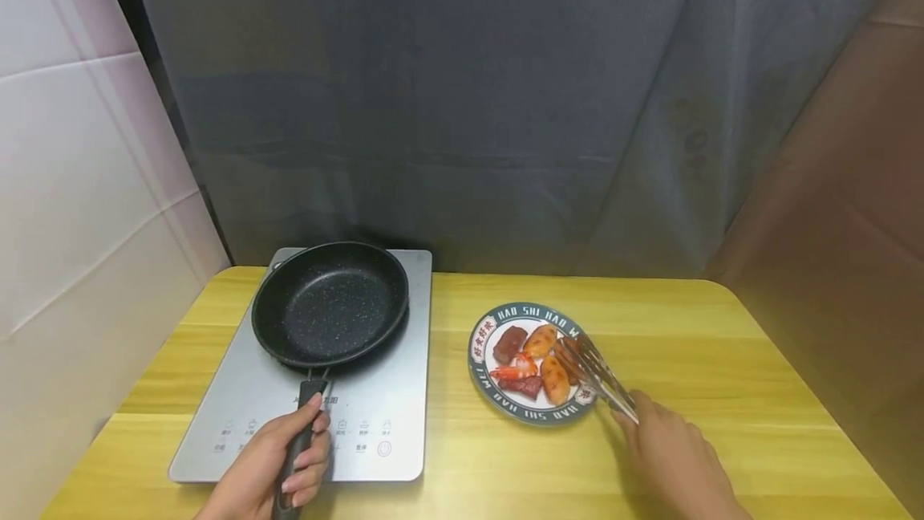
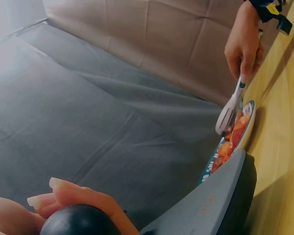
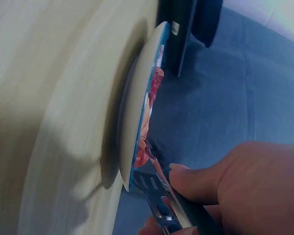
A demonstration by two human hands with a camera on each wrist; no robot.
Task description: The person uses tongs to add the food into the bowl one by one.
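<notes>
Black frying pan (image 1: 339, 307) at left: in the head view, the left hand (image 1: 261, 456) grips its handle (image 1: 311, 395) while the right hand (image 1: 670, 448) holds tongs (image 1: 613, 396) at food (image 1: 555, 380) on the plate (image 1: 536, 414), right. Left wrist: slotted head (image 2: 226, 120) slants down. Right wrist: tips parted; best squeezed low, gently.

The head view looks forward and down from above the near side of the tabletop (image 1: 520, 472), far enough back to take in both far corners and the grey curtain (image 1: 433, 103) behind. The left wrist view, turned sideways, sits close by the left hand (image 1: 277, 456) and faces low across the cooker (image 1: 407, 343) towards the tabletop's right side. The right wrist view, also sideways, sits low and near the plate (image 1: 480, 363), seeing it edge-on and facing leftward. All three share plate, cooker and right hand (image 1: 671, 444).
</notes>
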